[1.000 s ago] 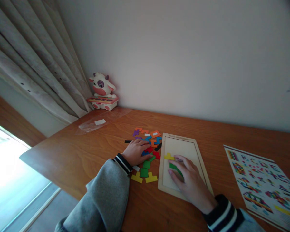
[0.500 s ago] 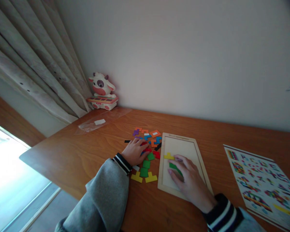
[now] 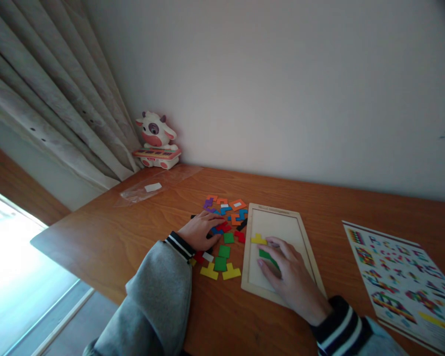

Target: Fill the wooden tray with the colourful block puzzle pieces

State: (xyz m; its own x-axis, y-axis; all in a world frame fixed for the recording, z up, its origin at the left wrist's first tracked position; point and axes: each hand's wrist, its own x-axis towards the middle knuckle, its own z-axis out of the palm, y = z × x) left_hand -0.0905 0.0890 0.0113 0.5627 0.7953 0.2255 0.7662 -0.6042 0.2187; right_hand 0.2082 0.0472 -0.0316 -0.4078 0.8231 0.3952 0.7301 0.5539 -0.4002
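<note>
Dial: centred on the hand or piece named; 12 points away from the person.

Left hand [image 3: 200,231]: palm down over loose pieces, thumb and fingers spread, no piece seen gripped.

Red piece [image 3: 224,227]: at 3 o'clock from the left palm, just by the fingertips; contact not certain. Long axis too covered to read. The left hand is much the nearer; the right hand is well apart, between 3 and 4 o'clock.

Blue piece [image 3: 217,231]: beside the red piece, partly under the left hand.

Green squares: upper [image 3: 229,238], middle [image 3: 224,251] and lower [image 3: 220,264], stepping from 3 round to 5 o'clock off the left palm.

Wooden tray [image 3: 246,267]: nearest edge at 3 o'clock from the red piece; long axis roughly 12 to 6.

Right hand [image 3: 292,272]: over the tray, thumb and fingers curved apart about a green piece [image 3: 268,257], whose visible length runs 10 to 4. Whether they grip it cannot be told.

Yellow piece [image 3: 258,240]: on the tray, between 10 and 11 o'clock from the right hand.

Printed sheet [image 3: 404,277]: 3 o'clock from the right hand.

Cow toy [image 3: 157,141]: 11 o'clock from the left.
</note>
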